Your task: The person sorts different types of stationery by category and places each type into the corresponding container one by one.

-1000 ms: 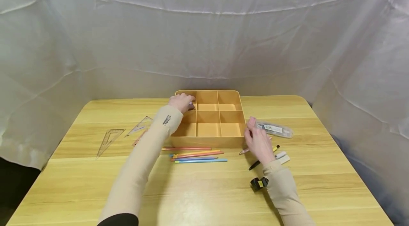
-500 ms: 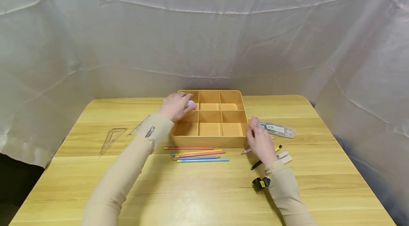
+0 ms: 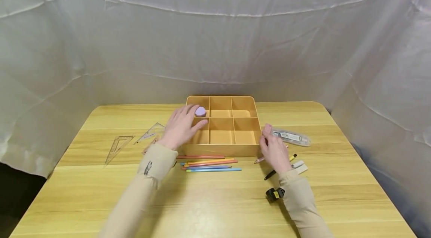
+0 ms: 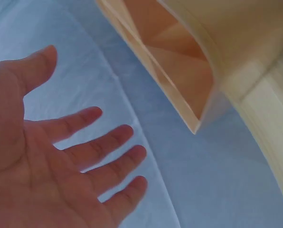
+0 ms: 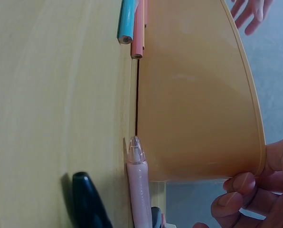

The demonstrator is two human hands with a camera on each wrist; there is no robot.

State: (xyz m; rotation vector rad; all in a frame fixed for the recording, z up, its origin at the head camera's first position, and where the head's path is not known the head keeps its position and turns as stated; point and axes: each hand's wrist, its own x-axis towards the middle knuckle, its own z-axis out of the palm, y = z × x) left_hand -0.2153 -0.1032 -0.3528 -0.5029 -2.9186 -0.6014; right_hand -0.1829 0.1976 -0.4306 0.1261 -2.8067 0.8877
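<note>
A tan organizer box [image 3: 219, 150] with several compartments stands at the back middle of the table. A round lilac object [image 3: 200, 112] sits in its back left compartment, partly behind the left fingers in the head view. My left hand [image 3: 180, 127] is over the box's left side, fingers spread and holding nothing; the left wrist view shows its bare palm [image 4: 51, 161]. At the front right corner, my right hand [image 3: 276, 153] holds the box, its fingers [image 5: 241, 183] pinching the rim in the right wrist view.
Several colored pencils [image 3: 212, 163] lie before the box. Clear set squares [image 3: 118, 146] are at left. By the right hand lie a pink pen [image 5: 139, 190], a black pen [image 5: 90, 202], a clear case [image 3: 293, 137], a white block [image 3: 300, 167] and a black item [image 3: 272, 194].
My left hand has let go of the lilac object, leaving it in the back left compartment, and has drawn back toward the left front. My right hand keeps its place on the box corner.
</note>
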